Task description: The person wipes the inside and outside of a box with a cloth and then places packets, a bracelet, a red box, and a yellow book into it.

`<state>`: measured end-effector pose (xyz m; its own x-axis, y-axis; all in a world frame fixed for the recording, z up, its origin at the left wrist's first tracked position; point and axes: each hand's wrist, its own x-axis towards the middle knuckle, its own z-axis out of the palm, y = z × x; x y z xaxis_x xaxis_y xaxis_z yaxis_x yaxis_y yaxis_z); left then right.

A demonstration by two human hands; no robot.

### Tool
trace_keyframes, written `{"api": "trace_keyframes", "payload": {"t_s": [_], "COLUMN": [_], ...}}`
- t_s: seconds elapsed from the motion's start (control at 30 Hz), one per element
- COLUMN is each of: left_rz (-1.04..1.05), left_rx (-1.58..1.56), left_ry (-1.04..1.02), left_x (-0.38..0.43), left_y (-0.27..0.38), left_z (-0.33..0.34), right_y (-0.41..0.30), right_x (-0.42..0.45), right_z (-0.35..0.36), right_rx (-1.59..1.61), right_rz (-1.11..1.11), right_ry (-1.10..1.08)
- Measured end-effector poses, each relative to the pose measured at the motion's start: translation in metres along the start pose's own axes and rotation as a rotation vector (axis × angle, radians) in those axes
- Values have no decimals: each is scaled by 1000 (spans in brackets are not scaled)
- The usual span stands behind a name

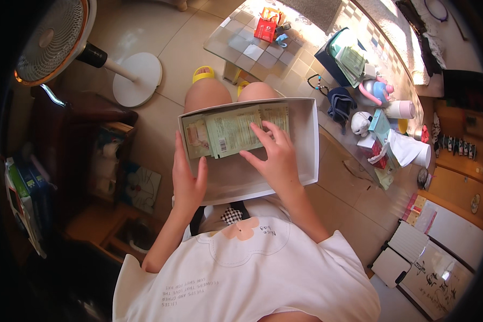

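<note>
A shallow white cardboard box (pixel 241 191) rests on my lap. Flat pale-green printed packets (pixel 235 131) lie in it along the far wall, overlapping one another; one bears a barcode. The leftmost packet (pixel 197 139) has a picture on it. My left hand (pixel 188 177) grips the box's left wall, thumb inside and fingers outside. Over the packets' right part hovers my right hand (pixel 277 155), its fingers spread and curved. The fingertips are at the packets' surface; whether they press on it I cannot tell. Nothing shows between them.
Ahead stands a glass-topped table (pixel 241 54) with a red packet (pixel 265 30). On its right side are a dark blue box (pixel 334 60) of similar packets, a bottle with pink handles (pixel 374 91) and tissues (pixel 406 147). A pedestal fan (pixel 137 78) stands left, near dark wooden furniture (pixel 76 133).
</note>
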<state>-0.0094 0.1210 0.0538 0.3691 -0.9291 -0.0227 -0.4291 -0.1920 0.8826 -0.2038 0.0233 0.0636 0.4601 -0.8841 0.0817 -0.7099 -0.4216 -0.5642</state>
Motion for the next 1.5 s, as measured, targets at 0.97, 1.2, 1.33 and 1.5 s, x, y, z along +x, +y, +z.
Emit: {"api": "trace_keyframes", "payload": {"t_s": [0.97, 1.2, 1.33, 1.5], "left_rz": [423, 408, 446, 477], "left_rx": [446, 422, 418, 206], "left_ry": [-52, 0, 51, 84], "left_x": [39, 44, 52, 64], "left_y": [21, 18, 20, 43], "left_z": [-34, -40, -44, -41], "right_y": [123, 162, 160, 115], "right_x": [267, 309, 292, 240], "right_z": [13, 46, 24, -58], "right_rx": [-614, -726, -573, -235], "right_rz": [-240, -267, -337, -151], "right_ry": [-53, -146, -56, 191]}}
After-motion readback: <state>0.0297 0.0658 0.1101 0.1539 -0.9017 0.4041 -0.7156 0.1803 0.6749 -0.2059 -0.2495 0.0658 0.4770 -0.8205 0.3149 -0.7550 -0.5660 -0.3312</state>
